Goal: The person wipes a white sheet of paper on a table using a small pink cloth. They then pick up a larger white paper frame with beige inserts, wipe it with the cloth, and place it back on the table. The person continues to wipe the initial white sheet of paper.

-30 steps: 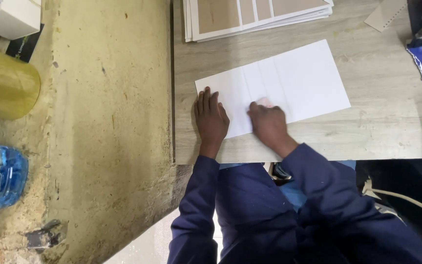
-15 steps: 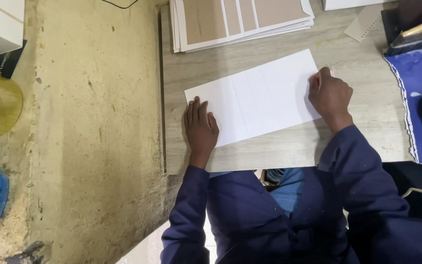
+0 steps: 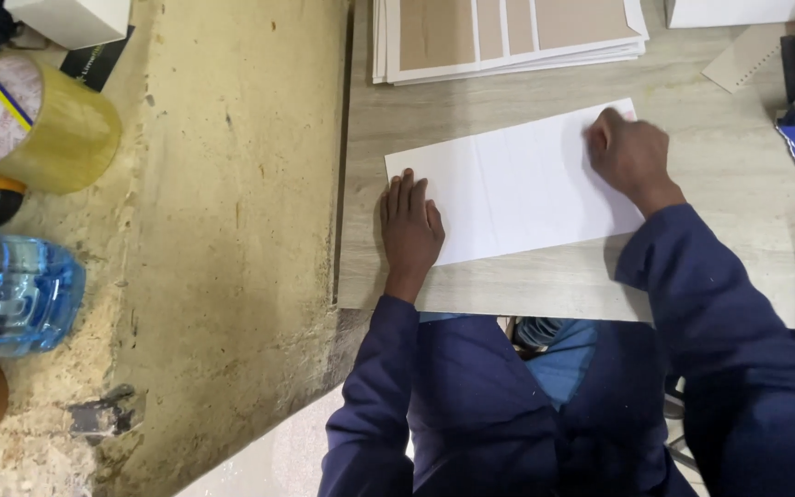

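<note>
Left hand flat, fingers spread, pressing white sheet near corner, right hand curled, knuckles down on far end, brown-and-white card stack beyond, yellow tape roll aside

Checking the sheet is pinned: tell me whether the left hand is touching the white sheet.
Touching. The head view shows the left hand lying flat, palm down, on the near left corner of the white sheet, with no gap showing.

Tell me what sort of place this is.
Probably a small workshop for paper or card packaging: a stack of printed card sheets lies on the worktable, a big roll of clear tape nearby, and both hands press a white sheet flat.
</note>
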